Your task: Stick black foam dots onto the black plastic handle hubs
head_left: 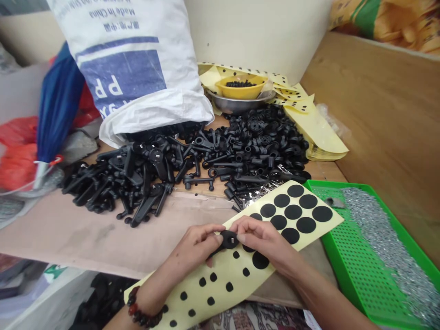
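The part [227, 239] is between the two hands, gripped at its round end by the fingers of the left hand [201, 245] and the right hand [257, 236], which are closed on opposite edges; both are equally near. Its long axis appears to run down and left beneath the left fingers, mostly hidden. Directly under the fingers lies the sheet [252, 285], glossy pale yellow, its length slanting from lower left to upper right. Matt black discs [293, 211] lie beyond and to the right of the fingers, closer to the right hand; small black dots [229, 287] lie nearer the wearer. Beyond the fingers, a heap [264, 133] of smooth black mouldings covers the bench [332, 170]. Right of them: a perforated green tray [357, 261] bearing shiny metal bits [381, 238].
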The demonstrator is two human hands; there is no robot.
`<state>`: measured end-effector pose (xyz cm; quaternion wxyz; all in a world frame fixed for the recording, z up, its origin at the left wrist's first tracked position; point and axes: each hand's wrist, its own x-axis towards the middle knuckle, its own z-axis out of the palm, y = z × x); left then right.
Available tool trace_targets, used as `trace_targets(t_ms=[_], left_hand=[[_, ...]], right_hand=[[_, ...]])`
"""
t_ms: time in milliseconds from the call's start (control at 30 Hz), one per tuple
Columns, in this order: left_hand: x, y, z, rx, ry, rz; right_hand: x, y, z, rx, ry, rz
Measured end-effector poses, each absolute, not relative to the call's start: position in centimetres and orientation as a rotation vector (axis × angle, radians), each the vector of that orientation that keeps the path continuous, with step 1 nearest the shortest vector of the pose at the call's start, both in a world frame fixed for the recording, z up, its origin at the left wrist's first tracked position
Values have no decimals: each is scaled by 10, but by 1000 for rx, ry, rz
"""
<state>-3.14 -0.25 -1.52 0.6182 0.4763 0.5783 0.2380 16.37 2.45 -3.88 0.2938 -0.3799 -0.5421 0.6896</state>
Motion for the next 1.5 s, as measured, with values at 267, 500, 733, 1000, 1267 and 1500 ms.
trace_targets(t_ms=[267,500,733,1000,1267,1500], left_hand=[[-28,-9,-22,1174,1317,619],[-22,-15,-25,1184,1446,711],[-19,-19,-25,1180,1446,784],[-13,-24,-15,1224,1521,888],[-22,-34,-12,927,1426,1160],[-17,-42,7,525,1237,1361]], right_hand=[[161,22,-41,-1023,-1704,1577],[158,18,-32,-1056,-1861,1404],[158,14,-21,-1067,-1963,1293],[159,9,-12,-1089,-1666,1591],[158,-1,-14,-875,-1429,1760],[134,-5,-15,-981,-1853,1469]])
